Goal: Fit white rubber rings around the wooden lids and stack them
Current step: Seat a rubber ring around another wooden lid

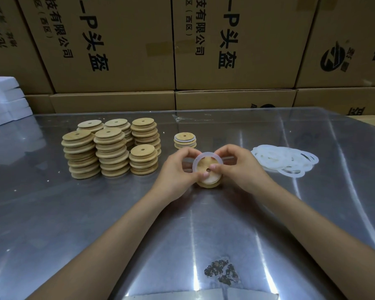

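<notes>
A round wooden lid (pixel 210 182) with a centre hole is held tilted just above the metal table, between both hands. A white rubber ring (pixel 205 156) lies partly over its upper face. My left hand (pixel 178 169) grips the lid's left side, thumb pressing on the ring. My right hand (pixel 236 167) pinches the ring and lid from the right. Several stacks of bare wooden lids (pixel 108 148) stand to the left. Behind the hands sits a short stack of ringed lids (pixel 185 140). A heap of loose white rings (pixel 286 162) lies to the right.
Cardboard boxes (pixel 225 50) form a wall along the table's far edge. White foam blocks (pixel 4 102) are stacked at the far left. The steel table (pixel 95 224) has a dark rusty patch (pixel 222 271) near its front edge.
</notes>
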### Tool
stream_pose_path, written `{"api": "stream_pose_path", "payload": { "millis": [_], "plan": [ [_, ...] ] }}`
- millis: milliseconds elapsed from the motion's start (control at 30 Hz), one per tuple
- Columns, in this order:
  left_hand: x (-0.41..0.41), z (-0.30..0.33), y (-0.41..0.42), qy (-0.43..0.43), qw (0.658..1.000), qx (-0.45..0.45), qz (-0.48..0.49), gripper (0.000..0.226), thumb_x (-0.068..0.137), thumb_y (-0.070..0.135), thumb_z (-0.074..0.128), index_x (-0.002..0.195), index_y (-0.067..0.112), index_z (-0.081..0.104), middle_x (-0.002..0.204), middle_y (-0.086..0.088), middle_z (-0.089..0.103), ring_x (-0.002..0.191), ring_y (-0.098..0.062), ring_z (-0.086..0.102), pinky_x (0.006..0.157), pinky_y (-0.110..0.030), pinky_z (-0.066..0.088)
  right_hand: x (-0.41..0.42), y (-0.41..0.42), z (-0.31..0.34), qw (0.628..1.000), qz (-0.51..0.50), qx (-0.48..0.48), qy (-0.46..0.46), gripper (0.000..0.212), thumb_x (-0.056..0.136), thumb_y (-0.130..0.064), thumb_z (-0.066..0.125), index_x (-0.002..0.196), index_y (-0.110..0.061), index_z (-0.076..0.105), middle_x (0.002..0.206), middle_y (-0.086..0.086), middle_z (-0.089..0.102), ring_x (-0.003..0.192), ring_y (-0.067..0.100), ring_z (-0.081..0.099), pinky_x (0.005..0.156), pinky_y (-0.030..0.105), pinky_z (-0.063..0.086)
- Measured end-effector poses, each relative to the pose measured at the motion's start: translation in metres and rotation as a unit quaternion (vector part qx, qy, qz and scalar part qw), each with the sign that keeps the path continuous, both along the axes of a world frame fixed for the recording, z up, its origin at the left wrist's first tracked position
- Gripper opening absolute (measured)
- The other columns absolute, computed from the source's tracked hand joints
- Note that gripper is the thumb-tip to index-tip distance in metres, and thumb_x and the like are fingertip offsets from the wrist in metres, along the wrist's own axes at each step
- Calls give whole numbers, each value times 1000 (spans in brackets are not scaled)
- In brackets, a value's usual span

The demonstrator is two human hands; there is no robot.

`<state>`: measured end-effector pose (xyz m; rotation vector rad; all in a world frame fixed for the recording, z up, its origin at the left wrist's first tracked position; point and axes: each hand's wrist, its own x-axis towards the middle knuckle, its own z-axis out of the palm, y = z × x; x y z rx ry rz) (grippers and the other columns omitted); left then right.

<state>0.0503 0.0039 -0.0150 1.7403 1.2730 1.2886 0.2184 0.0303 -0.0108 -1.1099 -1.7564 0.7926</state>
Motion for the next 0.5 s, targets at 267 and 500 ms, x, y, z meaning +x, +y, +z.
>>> {"api": "stream_pose_path", "payload": {
  "millis": [267, 500],
  "plan": [
    [1, 6, 0, -31, 998, 54, 20, 38, 72, -10, 74, 83, 24, 60, 108, -10, 58, 81, -4, 67, 71, -13, 51, -5, -2, -5, 997, 20, 0, 68, 15, 83, -14, 71, 74, -22, 62, 66, -9, 68, 63, 1, 63, 65, 23, 54],
    [0, 2, -1, -56, 996, 25, 69, 18, 77, 8, 76, 89, 18, 67, 99, -8, 71, 82, -21, 70, 72, -28, 56, -6, -3, -3, 993, 5, -18, 118, 15, 83, -11, 71, 73, -17, 61, 70, -7, 67, 64, 0, 62, 62, 23, 54]
  ]
}}
